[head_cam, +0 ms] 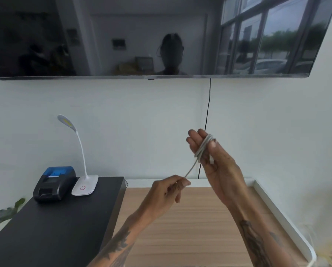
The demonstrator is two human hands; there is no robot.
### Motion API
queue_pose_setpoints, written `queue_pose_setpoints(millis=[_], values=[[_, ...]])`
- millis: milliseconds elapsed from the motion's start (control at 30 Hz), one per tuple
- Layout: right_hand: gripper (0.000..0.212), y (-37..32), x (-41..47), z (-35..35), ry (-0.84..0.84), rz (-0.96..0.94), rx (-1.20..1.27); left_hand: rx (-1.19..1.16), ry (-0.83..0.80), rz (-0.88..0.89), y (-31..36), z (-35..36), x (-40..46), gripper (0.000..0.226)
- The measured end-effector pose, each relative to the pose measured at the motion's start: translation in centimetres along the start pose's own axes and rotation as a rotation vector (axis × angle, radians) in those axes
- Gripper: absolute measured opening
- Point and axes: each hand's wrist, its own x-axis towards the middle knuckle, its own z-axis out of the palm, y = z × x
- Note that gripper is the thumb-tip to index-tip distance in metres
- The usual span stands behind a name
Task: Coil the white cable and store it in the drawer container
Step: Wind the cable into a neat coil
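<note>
We see the thin white cable point(203, 148) wound in several loops around the raised right hand point(209, 151), passing across the palm and over the fingers, which stand mostly straight and point upward. The thumb presses against the loops, so this hand keeps the coil in place rather than clenching it. From the bottom of the coil one strand runs down and to the left to the left hand point(168, 189), which pinches the free end between thumb and curled fingers. Both hands hover above the light wooden desk surface point(190, 228) with its white raised rim point(277, 209). To the left sits a black cabinet top point(55, 228) carrying a black and blue small printer point(54, 183) and a white gooseneck desk lamp point(84, 182). On the wall above hangs a dark flat television screen point(122, 35), with a thin black cord point(208, 105) dropping from it behind the right hand.
</note>
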Motion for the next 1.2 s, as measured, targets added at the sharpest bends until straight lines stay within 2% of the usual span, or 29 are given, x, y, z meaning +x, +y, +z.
queue_pose_setpoints(millis=[100, 167, 233, 300, 400, 467, 533, 633, 700, 767, 833, 900, 1033, 1200], values=[[0.03, 0.8, 1.0, -1.2, 0.137, -0.073, -0.766, 0.033, -0.051, 0.005, 0.1, 0.0, -0.5, 0.03], [0.032, 1.4, 0.9, -1.9, 0.081, 0.041, -0.977, 0.078, -0.018, 0.054, 0.8, -0.9, 0.0, 0.025], [0.044, 2.0, 0.1, -2.6, -0.037, 0.206, -1.01, 0.114, 0.053, 0.09, 1.5, -2.5, 0.8, 0.018], [0.049, 2.8, -1.1, -2.5, -0.126, 0.33, -0.926, 0.118, 0.087, 0.076, 2.1, -4.0, 1.6, 0.011], [0.046, 3.8, -2.4, -1.5, -0.161, 0.397, -0.791, 0.147, 0.097, 0.088, 2.3, -4.6, 2.2, 0.009], [0.042, 3.7, -2.7, -0.8, -0.148, 0.423, -0.601, 0.059, 0.15, 0.086, 2.0, -4.5, 2.5, 0.01], [0.038, 3.2, -2.7, -0.3, -0.141, 0.441, -0.359, -0.034, 0.197, 0.075, 1.7, -4.3, 2.7, 0.022], [0.037, 2.7, -2.7, 0.2, -0.167, 0.433, -0.113, -0.097, 0.222, 0.066, 1.4, -3.6, 2.8, 0.03], [0.037, 2.4, -2.6, 0.5, -0.193, 0.414, 0.101, -0.11, 0.235, 0.049, 1.1, -3.0, 2.7, 0.022], [0.037, 1.9, -2.3, 0.7, -0.221, 0.365, 0.371, -0.102, 0.215, 0.045, 0.8, -2.3, 2.2, 0.016], [0.042, 1.5, -1.5, 0.7, -0.225, 0.272, 0.504, -0.07, 0.158, 0.063, 0.4, -1.5, 1.5, 0.024], [0.044, 1.5, -0.5, 0.4, -0.17, 0.188, 0.333, -0.038, 0.1, 0.056, 0.1, -0.6, 0.7, 0.028], [0.034, 2.1, 0.4, -0.9, 0.017, 0.125, -0.333, 0.042, 0.04, 0.052, -0.2, -0.5, 0.0, 0.022], [0.027, 3.6, 0.4, -2.2, -0.034, 0.198, -0.86, 0.136, 0.019, 0.031, 0.2, -2.2, 0.5, 0.019]])
